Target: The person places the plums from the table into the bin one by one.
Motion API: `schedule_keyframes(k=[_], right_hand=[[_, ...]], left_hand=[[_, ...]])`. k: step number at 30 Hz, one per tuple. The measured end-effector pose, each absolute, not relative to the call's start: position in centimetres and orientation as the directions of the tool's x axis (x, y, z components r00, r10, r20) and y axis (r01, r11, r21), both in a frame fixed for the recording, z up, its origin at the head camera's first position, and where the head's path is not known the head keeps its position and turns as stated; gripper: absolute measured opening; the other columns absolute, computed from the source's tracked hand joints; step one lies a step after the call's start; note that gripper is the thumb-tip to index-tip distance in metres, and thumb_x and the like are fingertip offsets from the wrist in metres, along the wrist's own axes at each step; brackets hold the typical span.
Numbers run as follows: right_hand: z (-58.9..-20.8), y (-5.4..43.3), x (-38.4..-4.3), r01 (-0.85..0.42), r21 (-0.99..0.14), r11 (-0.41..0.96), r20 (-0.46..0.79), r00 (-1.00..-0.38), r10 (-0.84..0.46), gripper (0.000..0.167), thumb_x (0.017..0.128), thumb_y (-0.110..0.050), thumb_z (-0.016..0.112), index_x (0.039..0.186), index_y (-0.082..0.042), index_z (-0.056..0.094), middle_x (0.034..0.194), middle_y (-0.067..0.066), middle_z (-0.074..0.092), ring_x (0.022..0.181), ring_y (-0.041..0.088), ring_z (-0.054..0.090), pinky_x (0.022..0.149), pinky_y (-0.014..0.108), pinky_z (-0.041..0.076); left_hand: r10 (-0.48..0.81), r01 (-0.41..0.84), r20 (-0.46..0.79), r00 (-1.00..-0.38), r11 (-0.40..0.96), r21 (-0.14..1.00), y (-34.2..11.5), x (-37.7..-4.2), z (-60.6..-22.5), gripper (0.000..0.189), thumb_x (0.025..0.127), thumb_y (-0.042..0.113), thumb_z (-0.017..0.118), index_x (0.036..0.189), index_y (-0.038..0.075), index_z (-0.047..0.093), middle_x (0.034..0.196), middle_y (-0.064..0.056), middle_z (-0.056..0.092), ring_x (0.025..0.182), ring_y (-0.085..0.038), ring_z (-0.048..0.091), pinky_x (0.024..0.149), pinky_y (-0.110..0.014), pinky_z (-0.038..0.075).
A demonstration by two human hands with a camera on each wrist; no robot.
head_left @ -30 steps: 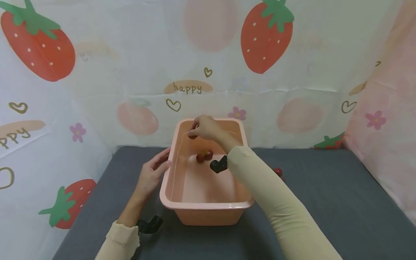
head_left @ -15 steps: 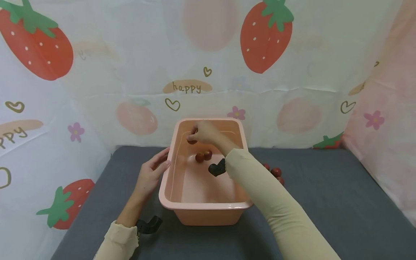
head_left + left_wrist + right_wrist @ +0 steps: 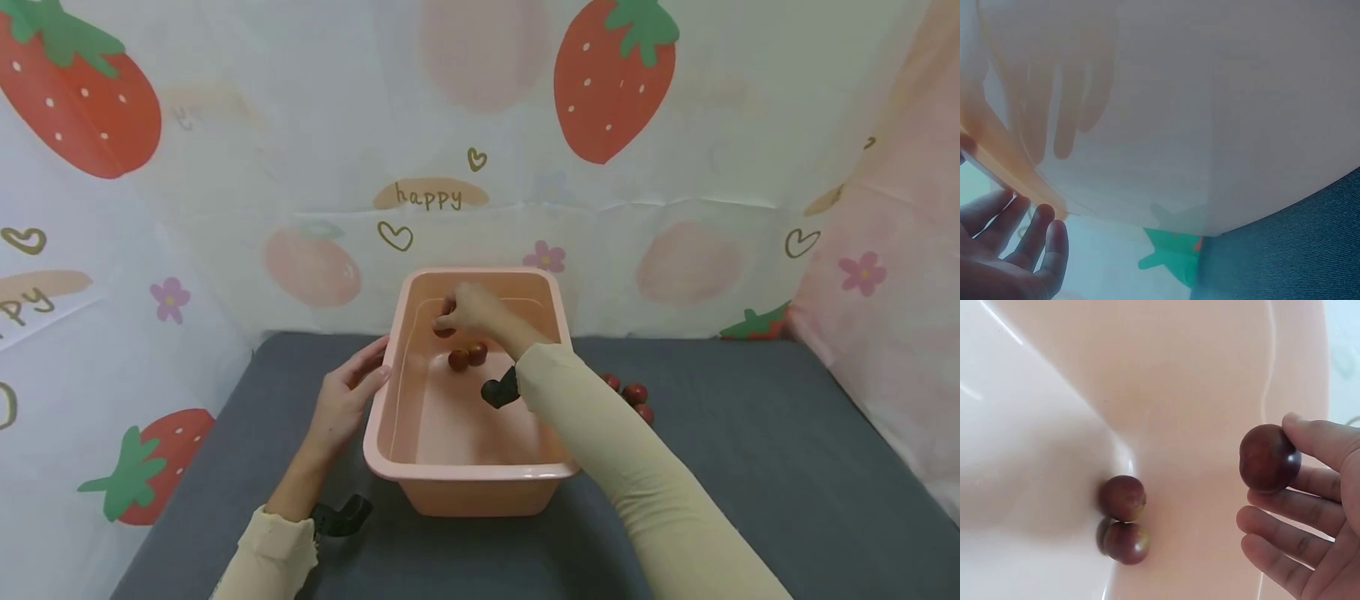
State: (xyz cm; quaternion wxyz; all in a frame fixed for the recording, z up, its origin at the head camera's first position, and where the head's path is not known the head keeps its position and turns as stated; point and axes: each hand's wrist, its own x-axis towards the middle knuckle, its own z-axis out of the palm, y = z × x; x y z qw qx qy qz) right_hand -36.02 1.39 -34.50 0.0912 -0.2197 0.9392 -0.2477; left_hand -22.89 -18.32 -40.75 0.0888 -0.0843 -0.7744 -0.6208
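Inside the basin [image 3: 474,473], my right hand [image 3: 480,310] pinches a dark fruit [image 3: 1269,458] near two others [image 3: 1124,499]; my relaxed left hand [image 3: 341,404] touches the basin's left side. Perhaps three more [image 3: 635,393] lie right of it.

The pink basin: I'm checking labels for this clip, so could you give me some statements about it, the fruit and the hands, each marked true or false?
1. The right hand pinches a dark red fruit. True.
2. Four fruits lie at the bottom of the basin. False: two fruits lie there, side by side.
3. The left hand is at the left side of the basin. True.
4. The fruits outside the basin lie to its left. False: the outside fruits lie to its right, on the gray tabletop.
5. The backdrop has strawberries printed on it. True.
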Motion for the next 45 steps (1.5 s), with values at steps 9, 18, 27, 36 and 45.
schedule_keyframes(k=[9, 18, 27, 36, 45], right_hand=[[-34.7, 0.7, -36.1, -0.379, -0.505, 0.776, -0.074, -0.876, -0.476, 0.023, 0.09, -0.032, 0.07, 0.098, -0.01, 0.071, 0.094, 0.003, 0.07, 0.087, 0.02, 0.061, 0.083, 0.03, 0.051], [-35.1, 0.5, -35.9, -0.351, -0.564, 0.747, -0.066, -0.883, -0.464, 0.049, 0.097, -0.04, 0.058, 0.129, -0.004, 0.058, 0.125, 0.012, 0.063, 0.112, 0.024, 0.059, 0.102, 0.039, 0.048], [-35.0, 1.0, -35.6, -0.373, -0.575, 0.729, -0.067, -0.866, -0.495, 0.043, 0.096, -0.042, 0.059, 0.116, -0.005, 0.065, 0.105, 0.008, 0.066, 0.089, 0.02, 0.059, 0.08, 0.032, 0.05], [-33.1, 1.8, -34.9, -0.408, -0.621, 0.669, 0.021, -0.862, -0.506, 0.027, 0.095, -0.033, 0.063, 0.109, -0.01, 0.069, 0.105, 0.005, 0.068, 0.093, 0.019, 0.06, 0.087, 0.034, 0.051], [-29.3, 2.6, -32.3, -0.537, -0.667, 0.517, 0.163, -0.782, -0.601, 0.034, 0.092, -0.024, 0.068, 0.121, -0.007, 0.065, 0.111, 0.006, 0.068, 0.1, 0.02, 0.062, 0.093, 0.032, 0.052]], left_hand=[[0.001, 0.258, 0.263, -0.965, 0.208, 0.943, -18.7, -23.0, -40.6, 0.047, 0.098, 0.02, 0.059, 0.143, 0.008, 0.05, 0.137, -0.02, 0.057, 0.106, 0.006, 0.058, 0.086, -0.011, 0.05], [0.021, 0.256, 0.258, -0.966, 0.229, 0.939, -18.9, -22.8, -40.5, 0.048, 0.099, 0.023, 0.057, 0.144, 0.009, 0.047, 0.14, -0.019, 0.055, 0.107, 0.008, 0.057, 0.086, -0.011, 0.05], [0.024, 0.256, 0.258, -0.966, 0.216, 0.942, -18.7, -22.8, -40.7, 0.049, 0.099, 0.024, 0.056, 0.145, 0.009, 0.047, 0.141, -0.018, 0.055, 0.108, 0.008, 0.057, 0.087, -0.012, 0.05], [0.04, 0.227, 0.223, -0.974, 0.213, 0.95, -18.0, -22.7, -40.7, 0.048, 0.099, 0.023, 0.057, 0.145, 0.011, 0.047, 0.14, -0.018, 0.055, 0.118, -0.012, 0.059, 0.088, -0.012, 0.05], [0.028, 0.223, 0.222, -0.975, 0.219, 0.95, -17.8, -22.6, -40.5, 0.048, 0.1, 0.024, 0.055, 0.145, 0.011, 0.047, 0.142, -0.017, 0.054, 0.127, -0.032, 0.054, 0.087, -0.013, 0.05]])
